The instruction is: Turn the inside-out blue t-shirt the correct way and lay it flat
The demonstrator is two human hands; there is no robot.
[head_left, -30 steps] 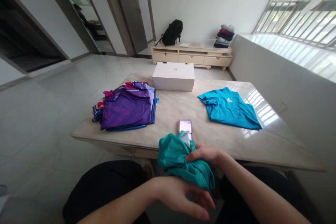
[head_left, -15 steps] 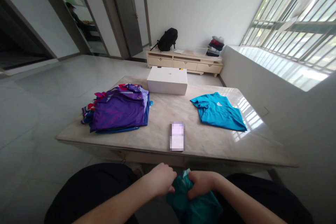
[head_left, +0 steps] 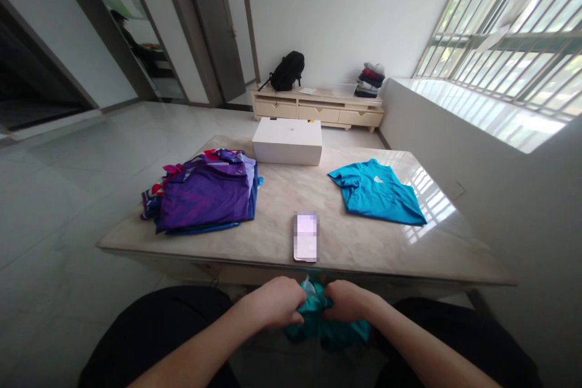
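Observation:
A bunched teal garment [head_left: 313, 318] hangs between my knees, below the table's front edge. My left hand [head_left: 282, 303] grips it from the left, fingers curled at its upper part. From the right, my right hand [head_left: 348, 301] pinches the same bunched part. A small white piece, perhaps a label, shows between the hands. On the table lies a blue short-sleeved T-shirt [head_left: 382, 194], folded lengthwise, with a white logo. A stack of folded shirts [head_left: 207, 194], purple on top, lies to the left. The garment's full shape is hidden in its folds.
The marble-topped table [head_left: 273, 242] bears a pixelated phone [head_left: 306, 239] near its front edge and a white box [head_left: 287, 142] at the back. Beyond stands a low cabinet [head_left: 318, 112] with a black backpack [head_left: 288, 71] and folded clothes [head_left: 370, 80]. A person [head_left: 130, 36] is in the left doorway.
Both hands have moved slightly up with the teal garment, toward the table edge. My left hand, apart from or at the cloth's edge before, now grips it. The garment hangs differently, farther forward.

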